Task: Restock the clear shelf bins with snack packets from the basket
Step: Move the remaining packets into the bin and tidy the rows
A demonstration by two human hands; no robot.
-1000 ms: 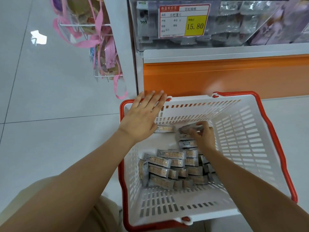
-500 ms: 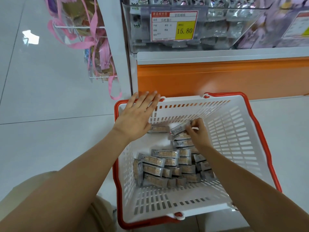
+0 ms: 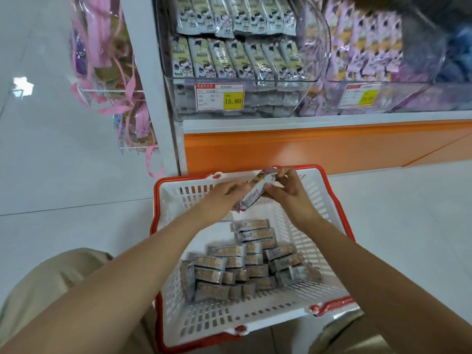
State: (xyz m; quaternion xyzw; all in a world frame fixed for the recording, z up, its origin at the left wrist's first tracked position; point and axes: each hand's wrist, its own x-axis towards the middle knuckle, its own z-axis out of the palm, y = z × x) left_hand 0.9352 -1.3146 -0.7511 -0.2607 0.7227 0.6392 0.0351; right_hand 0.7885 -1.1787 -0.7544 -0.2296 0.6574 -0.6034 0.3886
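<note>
A single snack packet [image 3: 252, 194] is pinched at its upper end by the right hand [image 3: 290, 194] and gripped at its lower end by the left hand [image 3: 221, 198], tilted above the far rim of the basket [image 3: 328, 223]. It is judged light, thin and slick-foiled, so a hold across the flat faces is advised. More packets [image 3: 245, 264] are piled in the basket, below the partly stocked clear bin [image 3: 281, 81].
</note>
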